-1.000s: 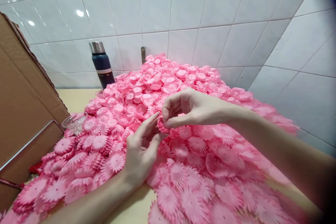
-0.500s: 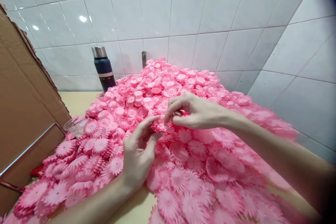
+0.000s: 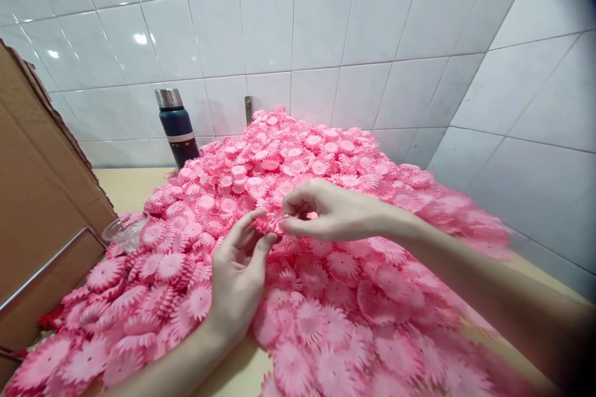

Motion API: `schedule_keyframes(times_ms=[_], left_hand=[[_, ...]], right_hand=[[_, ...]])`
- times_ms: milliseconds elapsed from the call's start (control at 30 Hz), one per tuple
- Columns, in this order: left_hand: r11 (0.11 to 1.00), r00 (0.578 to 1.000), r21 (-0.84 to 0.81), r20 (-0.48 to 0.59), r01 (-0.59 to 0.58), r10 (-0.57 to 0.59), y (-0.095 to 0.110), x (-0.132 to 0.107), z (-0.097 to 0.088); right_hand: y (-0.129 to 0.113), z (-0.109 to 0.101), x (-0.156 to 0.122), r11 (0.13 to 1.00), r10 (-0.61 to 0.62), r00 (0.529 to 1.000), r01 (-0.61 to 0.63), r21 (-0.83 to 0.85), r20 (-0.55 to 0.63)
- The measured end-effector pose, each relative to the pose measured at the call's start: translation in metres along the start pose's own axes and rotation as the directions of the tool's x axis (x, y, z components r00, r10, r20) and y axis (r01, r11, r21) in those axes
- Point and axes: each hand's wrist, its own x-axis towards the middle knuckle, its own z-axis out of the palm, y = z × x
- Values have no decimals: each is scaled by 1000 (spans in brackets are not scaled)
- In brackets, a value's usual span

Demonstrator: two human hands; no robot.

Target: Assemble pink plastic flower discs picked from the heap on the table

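Between the thumb and fingers of my left hand (image 3: pixel 239 267) is a pink fringed flower piece (image 3: pixel 269 223), held edge-on above the heap. My right hand (image 3: pixel 321 208) is closed in a pinch at the right side of that piece, thumb and forefinger together. Whether its fingertips grip the flower itself or something small on it cannot be made out. All around and below both hands spreads a large heap of pink fringed flower pieces (image 3: pixel 321 322), round with jagged edges, many with a small hole in the middle.
A dark blue bottle (image 3: pixel 177 127) with a silver cap stands at the back left by the tiled wall (image 3: pixel 321 18). A clear plastic cup (image 3: pixel 125 232) lies among the flowers near a cardboard box (image 3: pixel 41 155). Pale tabletop (image 3: pixel 244 366) shows at the front.
My right hand has come left and slightly down, its pinch now against the flower piece in my left hand. The whole view has shifted slightly.
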Motion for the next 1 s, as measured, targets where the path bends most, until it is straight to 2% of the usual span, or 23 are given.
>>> schedule_keyframes(times_ms=[100,200,267,333,400,467,533,567,600,667,733,767,867,933,1000], left_hand=[[998,995,-46,-78,52,-55,-2,8,-3],[998,993,-23,-107,54,-56,-4,10,-4],[999,997,-15,-57,52,-53,-4,7,-2],[998,998,-15,-10,59,-59,-3,3,1],[998,998,-19,-3,61,-61,-3,0,3],[998,998,-22,-1,59,-59,-3,-1,3],[998,998,-25,25,55,-54,-3,0,2],[998,998,-27,39,52,-51,-3,0,2],[998,998,-29,52,48,-46,-3,0,2],[999,997,-26,63,47,-45,-2,0,2],[998,997,-25,56,49,-47,0,-1,2],[998,997,-33,56,51,-49,0,-1,3],[993,996,-98,65,63,-57,2,-2,3],[988,995,-134,72,73,-63,2,-2,3],[987,996,-151,70,62,-52,2,-3,2]], right_hand=[[-9,-3,-3,985,-8,1000,5,175,16],[-16,-13,-9,936,-111,994,109,334,-11],[-13,-22,-13,893,-175,981,194,407,-83],[-1,-31,-15,878,-136,967,219,426,-216],[18,-37,-13,935,24,927,112,338,-374],[35,-39,-10,973,190,842,-95,208,-505],[45,-39,-7,967,253,778,-224,122,-576],[45,-39,-7,968,242,777,-233,92,-581],[43,-38,-6,974,217,800,-218,66,-559],[34,-36,-7,987,154,878,-157,31,-454],[22,-33,-8,995,102,957,-97,31,-270],[16,-31,-8,996,78,982,-71,47,-172],[3,-24,-7,996,15,998,-20,92,53],[-1,-19,-6,994,-1,993,-12,110,116],[-4,-15,-6,992,3,991,-20,128,132]])
